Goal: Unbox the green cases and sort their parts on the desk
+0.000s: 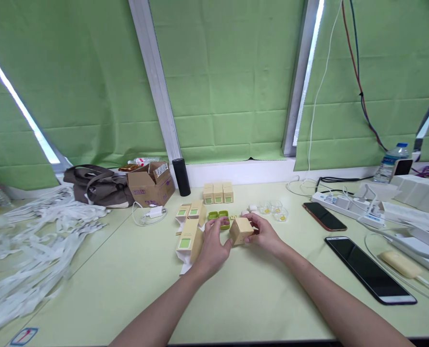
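My right hand point(266, 233) grips the right side of a small tan cardboard box point(241, 231), with its thumb on the front and its fingers behind. At the box's left is my left hand point(214, 248), its fingers apart and curved and its thumb close to the box's edge. Whether that thumb touches the box I cannot tell. Beyond my left fingers lie small green square trays point(213, 215), partly covered by the hand. To the left, several tan boxes with green windows point(189, 241) have white-lined flaps folded out.
Three closed tan boxes point(218, 193) stand at the back. Clear plastic cups point(280, 214) with yellow bits sit beyond my right hand. Phones point(369, 270), a power strip point(347, 207) and cables occupy the right; white strips point(44, 255), a bag point(97, 185) and an open carton point(151, 185) the left.
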Tool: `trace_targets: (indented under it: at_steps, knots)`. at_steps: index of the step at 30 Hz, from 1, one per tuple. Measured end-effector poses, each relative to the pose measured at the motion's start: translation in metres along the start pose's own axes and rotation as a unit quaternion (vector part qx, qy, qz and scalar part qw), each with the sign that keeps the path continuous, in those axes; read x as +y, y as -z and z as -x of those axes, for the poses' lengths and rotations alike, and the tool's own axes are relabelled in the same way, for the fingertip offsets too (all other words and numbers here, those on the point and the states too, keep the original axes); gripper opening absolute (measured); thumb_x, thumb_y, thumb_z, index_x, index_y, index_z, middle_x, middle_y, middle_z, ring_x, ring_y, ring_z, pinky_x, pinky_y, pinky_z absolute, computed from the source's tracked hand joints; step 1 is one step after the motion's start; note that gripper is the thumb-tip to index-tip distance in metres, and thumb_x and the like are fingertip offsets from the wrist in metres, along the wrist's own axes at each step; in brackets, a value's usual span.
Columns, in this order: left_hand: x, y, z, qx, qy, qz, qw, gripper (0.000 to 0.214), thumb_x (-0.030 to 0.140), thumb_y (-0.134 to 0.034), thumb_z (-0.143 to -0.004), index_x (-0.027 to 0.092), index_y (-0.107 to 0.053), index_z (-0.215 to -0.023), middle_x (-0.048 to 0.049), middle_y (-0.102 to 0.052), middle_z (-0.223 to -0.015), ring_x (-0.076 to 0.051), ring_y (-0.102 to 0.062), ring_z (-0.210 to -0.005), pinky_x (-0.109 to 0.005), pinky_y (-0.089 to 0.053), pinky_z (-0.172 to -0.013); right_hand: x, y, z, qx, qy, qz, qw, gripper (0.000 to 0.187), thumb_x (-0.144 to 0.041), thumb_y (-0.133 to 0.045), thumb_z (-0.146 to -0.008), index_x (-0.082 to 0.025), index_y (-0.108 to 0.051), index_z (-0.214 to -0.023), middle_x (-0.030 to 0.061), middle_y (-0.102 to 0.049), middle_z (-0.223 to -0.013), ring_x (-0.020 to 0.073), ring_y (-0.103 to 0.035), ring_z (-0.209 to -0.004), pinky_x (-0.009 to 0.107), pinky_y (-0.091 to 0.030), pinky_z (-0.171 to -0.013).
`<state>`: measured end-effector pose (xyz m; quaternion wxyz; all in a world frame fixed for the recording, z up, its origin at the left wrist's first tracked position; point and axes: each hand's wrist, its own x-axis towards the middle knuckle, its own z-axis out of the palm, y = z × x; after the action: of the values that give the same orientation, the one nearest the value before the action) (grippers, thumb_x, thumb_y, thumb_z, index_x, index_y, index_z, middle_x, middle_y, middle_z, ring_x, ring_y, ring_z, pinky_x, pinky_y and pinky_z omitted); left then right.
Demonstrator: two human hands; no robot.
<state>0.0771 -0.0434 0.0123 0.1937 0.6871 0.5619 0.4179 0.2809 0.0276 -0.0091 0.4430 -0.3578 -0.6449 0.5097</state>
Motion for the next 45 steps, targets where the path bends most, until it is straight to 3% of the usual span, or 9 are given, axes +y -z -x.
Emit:
trace_targets:
  at_steps: [4,8,11,13,17,23,33,45]
  knots:
    - [0.003,-0.002,0.003,0.002,-0.083,-0.027,0.996,0.070,0.023,-0.077,-0.084,0.026,-0.045,-0.145,-0.0140,-0.049,-0.149,-0.035,-0.036,-0.147,-0.058,-0.036,-0.119,-0.007,-0.004,0.004,-0.021,0.013,-0.053,0.998,0.058,-0.012,-0.072,-0.056,-0.024,-0.064,-0.112,0.0055,-0.068,-0.114,0.0236,-0.064,-0.101,0.032,-0.057,-0.075]
    - [-0.001,-0.003,0.003,0.032,-0.158,-0.112,0.980,0.065,0.019,-0.079,-0.084,0.028,-0.048,-0.140,-0.0118,-0.054,-0.142,-0.035,-0.042,-0.138,-0.058,-0.039,-0.114,-0.012,-0.012,0.010,-0.014,0.084,-0.046,0.995,0.050,-0.013,-0.070,-0.067,-0.026,-0.066,-0.115,0.0071,-0.066,-0.120,0.0238,-0.066,-0.104,0.037,-0.059,-0.084]
    - [-0.003,0.000,0.001,0.095,-0.238,-0.180,0.950,0.056,0.016,-0.078,-0.085,0.024,-0.051,-0.134,-0.0127,-0.060,-0.132,-0.033,-0.052,-0.126,-0.056,-0.042,-0.107,-0.016,-0.017,0.015,0.007,0.162,-0.046,0.986,0.044,-0.017,-0.068,-0.080,-0.027,-0.066,-0.122,0.0088,-0.064,-0.131,0.0254,-0.066,-0.116,0.043,-0.057,-0.100]
    - [-0.001,0.005,0.000,0.138,-0.292,-0.220,0.920,0.051,0.015,-0.076,-0.088,0.021,-0.052,-0.132,-0.0136,-0.062,-0.127,-0.032,-0.057,-0.121,-0.054,-0.042,-0.105,-0.020,-0.019,0.020,0.004,0.197,-0.044,0.979,0.050,-0.018,-0.065,-0.087,-0.030,-0.060,-0.136,0.0096,-0.062,-0.137,0.0266,-0.063,-0.126,0.047,-0.053,-0.109]
    - [0.004,0.013,-0.002,0.196,-0.352,-0.276,0.873,0.038,0.015,-0.071,-0.093,0.018,-0.055,-0.128,-0.0137,-0.067,-0.119,-0.030,-0.064,-0.114,-0.050,-0.043,-0.101,-0.028,-0.020,0.029,0.031,0.268,0.052,0.961,0.054,-0.023,-0.061,-0.096,-0.030,-0.050,-0.148,0.0112,-0.059,-0.148,0.0292,-0.057,-0.136,0.051,-0.051,-0.113]
    - [0.005,0.014,-0.002,0.207,-0.369,-0.308,0.852,0.036,0.020,-0.071,-0.095,0.017,-0.057,-0.128,-0.0137,-0.071,-0.118,-0.029,-0.067,-0.111,-0.044,-0.044,-0.096,-0.030,-0.023,0.032,0.088,0.298,0.173,0.935,0.044,-0.025,-0.058,-0.100,-0.029,-0.052,-0.143,0.0114,-0.065,-0.135,0.0287,-0.066,-0.116,0.051,-0.059,-0.100]
    - [0.008,0.015,-0.001,0.193,-0.373,-0.308,0.853,0.039,0.022,-0.075,-0.092,0.015,-0.059,-0.127,-0.0116,-0.071,-0.108,-0.030,-0.068,-0.102,-0.046,-0.048,-0.093,-0.032,-0.027,0.035,0.072,0.293,0.192,0.934,0.046,-0.021,-0.051,-0.102,-0.029,-0.044,-0.147,0.0129,-0.059,-0.141,0.0292,-0.065,-0.123,0.053,-0.062,-0.100]
    - [0.008,0.013,0.000,0.113,-0.349,-0.314,0.876,0.043,0.019,-0.070,-0.093,0.017,-0.054,-0.132,-0.0127,-0.071,-0.112,-0.031,-0.066,-0.106,-0.051,-0.047,-0.096,-0.030,-0.026,0.033,0.052,0.248,0.234,0.939,0.046,-0.015,-0.047,-0.099,-0.028,-0.041,-0.142,0.0128,-0.061,-0.133,0.0276,-0.067,-0.118,0.050,-0.066,-0.094]
